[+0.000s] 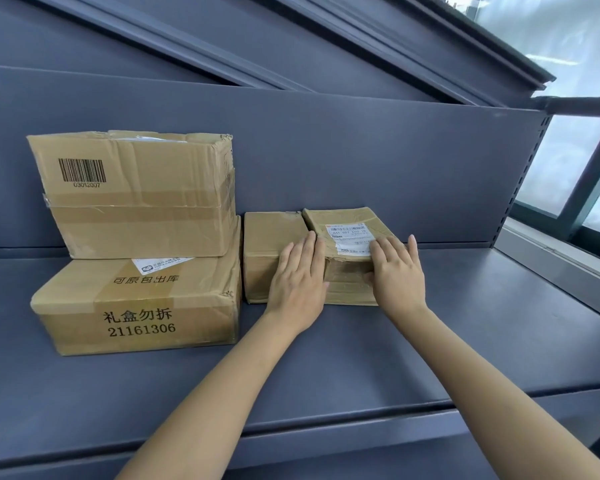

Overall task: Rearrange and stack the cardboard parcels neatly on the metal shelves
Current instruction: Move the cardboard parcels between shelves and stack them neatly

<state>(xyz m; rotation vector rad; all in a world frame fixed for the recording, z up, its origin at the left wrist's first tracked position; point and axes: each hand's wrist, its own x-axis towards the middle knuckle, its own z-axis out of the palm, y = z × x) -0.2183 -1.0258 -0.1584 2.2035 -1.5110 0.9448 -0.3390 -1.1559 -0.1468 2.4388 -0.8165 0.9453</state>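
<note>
Two small cardboard parcels stand side by side on the grey metal shelf (pixel 465 341). A plain parcel (pixel 271 237) is on the left and a taped parcel with a white label (pixel 347 223) on the right. My left hand (pixel 300 285) lies flat, fingers straight, over the seam between them. My right hand (pixel 397 275) rests on the labelled parcel's front right corner, fingers straight on top and the thumb against its front face. At the left, a barcoded box (pixel 136 195) sits tilted on a larger printed box (pixel 139 306).
The shelf's grey back panel (pixel 361 161) rises right behind the parcels. A perforated upright (pixel 523 174) ends the shelf at the right, with windows beyond it. An upper shelf (pixel 291 39) slants overhead. The shelf's front lip (pixel 291 424) runs below my forearms.
</note>
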